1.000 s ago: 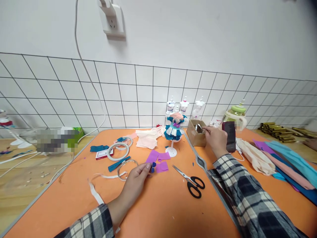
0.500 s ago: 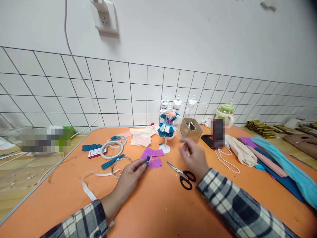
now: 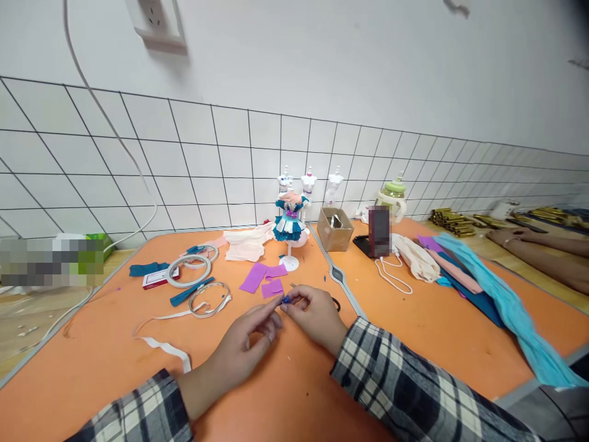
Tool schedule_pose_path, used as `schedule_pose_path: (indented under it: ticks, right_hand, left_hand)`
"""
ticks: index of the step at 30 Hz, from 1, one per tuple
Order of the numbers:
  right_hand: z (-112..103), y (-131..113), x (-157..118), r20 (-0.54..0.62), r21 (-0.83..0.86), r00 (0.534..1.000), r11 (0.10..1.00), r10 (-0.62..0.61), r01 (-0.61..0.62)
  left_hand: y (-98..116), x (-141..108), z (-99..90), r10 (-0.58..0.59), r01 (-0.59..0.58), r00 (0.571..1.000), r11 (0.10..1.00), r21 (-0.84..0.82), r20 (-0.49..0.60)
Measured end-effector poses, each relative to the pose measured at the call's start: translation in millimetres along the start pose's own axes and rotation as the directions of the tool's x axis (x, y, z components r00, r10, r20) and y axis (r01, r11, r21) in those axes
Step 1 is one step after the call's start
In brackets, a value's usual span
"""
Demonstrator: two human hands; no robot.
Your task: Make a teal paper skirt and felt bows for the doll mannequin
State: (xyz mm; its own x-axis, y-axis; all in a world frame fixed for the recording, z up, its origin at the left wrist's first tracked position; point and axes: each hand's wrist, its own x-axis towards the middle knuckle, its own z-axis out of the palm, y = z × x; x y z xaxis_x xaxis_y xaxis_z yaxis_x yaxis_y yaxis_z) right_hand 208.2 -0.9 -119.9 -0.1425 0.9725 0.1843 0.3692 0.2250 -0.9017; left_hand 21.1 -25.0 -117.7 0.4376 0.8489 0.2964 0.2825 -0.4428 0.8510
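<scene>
My right hand (image 3: 317, 316) pinches a small dark blue piece of fabric (image 3: 286, 299) between thumb and fingertips. Beside it, my left hand (image 3: 251, 337) has its thumb apart from the fingers, and its fingertips reach the blue piece. Scissors lie mostly hidden behind my right hand; part of a black handle (image 3: 337, 304) shows. Just beyond both hands are purple cloth pieces (image 3: 253, 278) on the orange table (image 3: 257, 405). Farther back, a small mannequin wears a teal and white doll dress (image 3: 288, 226) with a purple bow.
At left lie tape rolls (image 3: 170, 279), a red-and-white box (image 3: 159, 278) and white ribbon (image 3: 168, 348). Behind stand bare white mannequins (image 3: 335, 184), a cardboard box (image 3: 335, 233), a phone (image 3: 380, 232) and a green-lidded bottle (image 3: 392, 195). Folded fabrics (image 3: 497, 288) and another person's arms (image 3: 529, 248) are at right.
The blue piece was pinched in my left hand; now my right hand, which came left from above the scissors, grips it. My left thumb has moved off. The view has shifted right.
</scene>
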Motion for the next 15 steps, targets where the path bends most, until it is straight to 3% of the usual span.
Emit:
schedule_pose_path:
  ticks: [8,12,15]
  right_hand:
    - [-7,10,-3,0.117,0.064,0.993,0.998,0.017,-0.025]
    - [-7,9,-5,0.202,0.191,0.978,0.978,0.041,-0.08]
    - [-6,7,-7,0.243,0.198,0.968,0.975,0.055,-0.105]
  left_hand:
    - [-13,3,-7.1,-0.052,0.086,0.993,0.93,0.358,-0.104]
    - [-9,6,-8.7,-0.104,0.151,0.979,0.948,0.279,-0.177]
    - [-7,7,-5.9,-0.141,0.159,0.983,0.973,0.168,-0.115]
